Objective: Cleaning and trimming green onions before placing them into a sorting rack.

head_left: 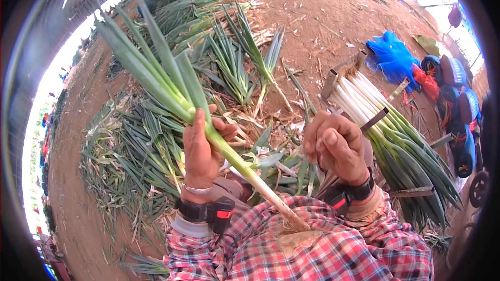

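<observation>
Gripping a long green-and-white leek with my left hand, I can't tell remotely whether my curled right hand pinches anything.

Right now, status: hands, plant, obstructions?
Left hand: grip closed around long green-and-white leek, root end over red plaid shirt. Right hand: fingers curled, apart from leek; contents unclear. No visible obstruction.

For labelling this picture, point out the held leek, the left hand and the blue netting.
Held leek (229, 151): head view, on the stalk.
Left hand (199, 152): head view, below the thumb.
Blue netting (390, 54): head view, on its bunched middle.
</observation>
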Tool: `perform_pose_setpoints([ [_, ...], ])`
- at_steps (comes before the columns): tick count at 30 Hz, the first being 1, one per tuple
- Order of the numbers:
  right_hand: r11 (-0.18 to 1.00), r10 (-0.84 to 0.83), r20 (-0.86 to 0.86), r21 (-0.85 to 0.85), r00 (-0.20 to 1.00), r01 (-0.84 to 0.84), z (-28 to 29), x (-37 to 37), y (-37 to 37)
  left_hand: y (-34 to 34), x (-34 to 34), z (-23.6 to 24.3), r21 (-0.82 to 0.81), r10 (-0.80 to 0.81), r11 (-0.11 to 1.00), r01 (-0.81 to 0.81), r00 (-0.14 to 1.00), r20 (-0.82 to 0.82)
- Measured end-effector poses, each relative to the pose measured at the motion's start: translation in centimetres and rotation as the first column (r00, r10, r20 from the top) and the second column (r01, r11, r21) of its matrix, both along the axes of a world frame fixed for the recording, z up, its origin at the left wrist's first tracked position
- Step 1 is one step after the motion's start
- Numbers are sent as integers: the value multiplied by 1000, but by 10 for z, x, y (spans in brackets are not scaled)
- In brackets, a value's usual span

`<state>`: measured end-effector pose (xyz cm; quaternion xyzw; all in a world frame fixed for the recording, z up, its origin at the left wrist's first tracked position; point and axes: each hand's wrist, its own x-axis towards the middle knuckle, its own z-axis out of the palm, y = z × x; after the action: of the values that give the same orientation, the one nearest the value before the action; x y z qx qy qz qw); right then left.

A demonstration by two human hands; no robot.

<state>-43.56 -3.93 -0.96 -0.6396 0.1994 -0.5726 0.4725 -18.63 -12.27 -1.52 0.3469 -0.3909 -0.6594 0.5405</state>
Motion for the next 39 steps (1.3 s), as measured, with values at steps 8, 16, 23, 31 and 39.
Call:
perform_pose_setpoints([
  [8,949,239,-303,276,922,-155,-50,60,-21,17,-31,11,74,-13,997,22,993,-121],
  [16,983,-151,-594,-173,790,58,-52,44,0,-19,7,14,-37,112,992,-124,966,-234],
  [23,949,198,-709,312,676,49,-82,-33,61,-56,189,33,-101,708,702,-705,706,-6],
  [31,977,-215,-876,-198,433,84,-105,-11,16,-15,200,55,-231,621,747,-624,778,-92],
  [39,954,161,-25,260,987,-149,-11,165,-39,31,43,44,-200,309,918,-343,933,-182],
])
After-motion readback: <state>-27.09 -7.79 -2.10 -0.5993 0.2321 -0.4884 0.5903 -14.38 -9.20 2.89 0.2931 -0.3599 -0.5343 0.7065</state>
